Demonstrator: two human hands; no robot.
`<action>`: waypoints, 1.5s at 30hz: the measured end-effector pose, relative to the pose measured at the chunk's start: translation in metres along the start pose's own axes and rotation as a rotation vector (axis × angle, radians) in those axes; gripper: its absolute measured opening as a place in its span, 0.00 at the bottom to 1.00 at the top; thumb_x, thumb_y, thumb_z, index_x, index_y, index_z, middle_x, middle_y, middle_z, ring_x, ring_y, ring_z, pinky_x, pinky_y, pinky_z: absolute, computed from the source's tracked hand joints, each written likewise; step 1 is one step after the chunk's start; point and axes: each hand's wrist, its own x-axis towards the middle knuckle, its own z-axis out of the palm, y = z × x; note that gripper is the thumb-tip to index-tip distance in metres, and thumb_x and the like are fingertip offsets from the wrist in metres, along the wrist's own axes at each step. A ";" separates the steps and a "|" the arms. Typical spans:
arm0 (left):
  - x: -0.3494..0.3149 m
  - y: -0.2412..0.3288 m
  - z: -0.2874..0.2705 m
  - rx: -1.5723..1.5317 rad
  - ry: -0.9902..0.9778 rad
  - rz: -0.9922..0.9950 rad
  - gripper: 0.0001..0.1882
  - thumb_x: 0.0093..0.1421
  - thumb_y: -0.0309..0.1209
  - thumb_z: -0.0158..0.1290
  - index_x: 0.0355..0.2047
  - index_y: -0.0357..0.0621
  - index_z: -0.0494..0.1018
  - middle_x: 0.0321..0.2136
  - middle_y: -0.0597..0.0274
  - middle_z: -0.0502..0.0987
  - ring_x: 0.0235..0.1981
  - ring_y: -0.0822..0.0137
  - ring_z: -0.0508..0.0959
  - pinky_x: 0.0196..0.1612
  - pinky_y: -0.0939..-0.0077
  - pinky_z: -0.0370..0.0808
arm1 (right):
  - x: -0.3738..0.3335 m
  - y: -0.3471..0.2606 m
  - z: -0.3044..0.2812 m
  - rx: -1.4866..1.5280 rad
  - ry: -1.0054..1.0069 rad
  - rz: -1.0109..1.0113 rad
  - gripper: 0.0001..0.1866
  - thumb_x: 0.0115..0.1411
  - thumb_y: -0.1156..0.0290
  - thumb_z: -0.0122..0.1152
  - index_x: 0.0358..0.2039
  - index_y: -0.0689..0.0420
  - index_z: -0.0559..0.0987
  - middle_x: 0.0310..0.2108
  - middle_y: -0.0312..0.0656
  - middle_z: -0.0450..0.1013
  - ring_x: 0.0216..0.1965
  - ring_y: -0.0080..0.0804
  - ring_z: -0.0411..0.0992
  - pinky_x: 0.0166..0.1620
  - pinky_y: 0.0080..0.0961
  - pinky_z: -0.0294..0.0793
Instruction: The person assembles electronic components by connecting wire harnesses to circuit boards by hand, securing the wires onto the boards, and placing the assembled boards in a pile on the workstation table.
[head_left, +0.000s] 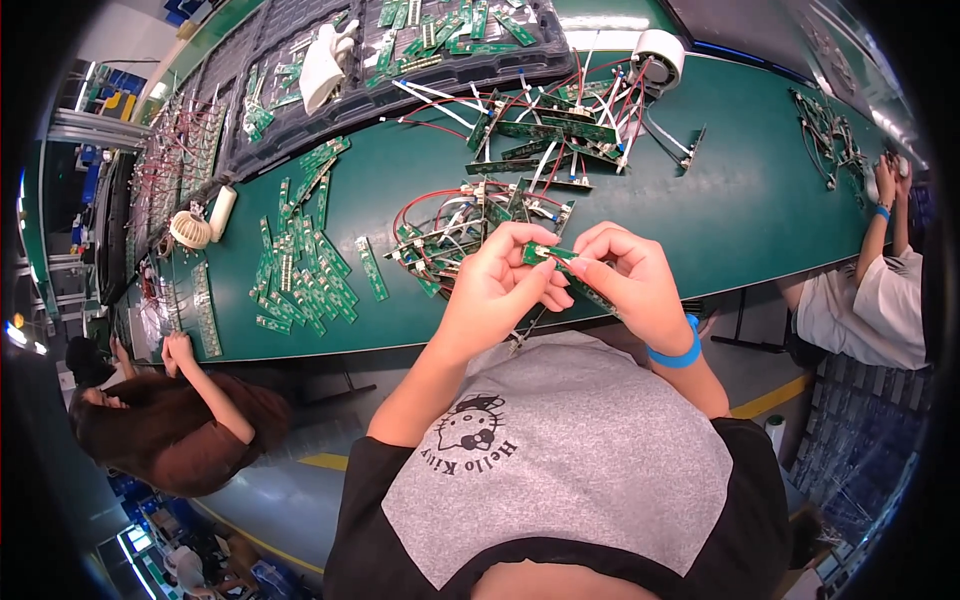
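Note:
A narrow green circuit board (541,254) is held between my two hands above the near edge of the table, with a red wire at its connector. My left hand (500,285) pinches the board's left end between thumb and fingers. My right hand (632,280), with a blue band at the wrist, is closed on the board's right part, thumb near the wire. Just beyond my hands lies a tangle of wired boards (450,235) with red and white leads. To the left, many loose bare green boards (300,265) are spread on the table.
Black trays (225,150) with boards and a white glove (325,68) stand at the far left. More wired boards (560,130) are heaped beyond my hands near a white fan (657,62). Another small fan (190,230) stands left. Co-workers sit at both table ends.

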 end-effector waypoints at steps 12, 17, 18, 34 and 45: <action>0.004 0.003 0.008 0.238 0.110 -0.008 0.07 0.53 0.20 0.48 0.31 0.36 0.62 0.22 0.61 0.73 0.21 0.77 0.74 0.24 0.84 0.73 | -0.001 -0.002 -0.005 -0.152 -0.062 -0.038 0.03 0.51 0.80 0.55 0.24 0.65 0.71 0.31 0.39 0.65 0.32 0.20 0.64 0.34 0.15 0.65; 0.003 -0.004 0.000 0.311 0.055 -0.006 0.07 0.52 0.20 0.49 0.31 0.38 0.62 0.21 0.65 0.72 0.19 0.80 0.72 0.19 0.87 0.66 | -0.001 -0.005 -0.004 -0.228 -0.113 -0.100 0.04 0.51 0.79 0.57 0.24 0.63 0.71 0.29 0.38 0.66 0.32 0.22 0.64 0.36 0.16 0.62; 0.003 -0.004 0.000 0.310 0.056 -0.005 0.07 0.52 0.20 0.49 0.31 0.38 0.62 0.21 0.65 0.72 0.19 0.80 0.72 0.19 0.87 0.66 | -0.001 -0.005 -0.003 -0.229 -0.114 -0.099 0.04 0.51 0.79 0.57 0.24 0.63 0.71 0.29 0.38 0.66 0.32 0.22 0.64 0.36 0.16 0.62; 0.001 0.005 -0.006 0.198 -0.032 -0.107 0.05 0.58 0.24 0.46 0.35 0.38 0.66 0.24 0.64 0.71 0.21 0.81 0.70 0.21 0.89 0.67 | 0.000 -0.006 0.004 -0.379 -0.088 -0.241 0.04 0.49 0.79 0.57 0.22 0.63 0.71 0.28 0.41 0.68 0.31 0.26 0.66 0.35 0.19 0.65; -0.007 0.006 -0.014 0.229 0.115 0.009 0.06 0.55 0.21 0.46 0.35 0.37 0.68 0.25 0.64 0.72 0.23 0.78 0.73 0.24 0.87 0.69 | 0.002 -0.021 0.008 -0.396 -0.144 -0.038 0.03 0.50 0.79 0.56 0.28 0.63 0.72 0.31 0.40 0.68 0.33 0.25 0.67 0.36 0.19 0.66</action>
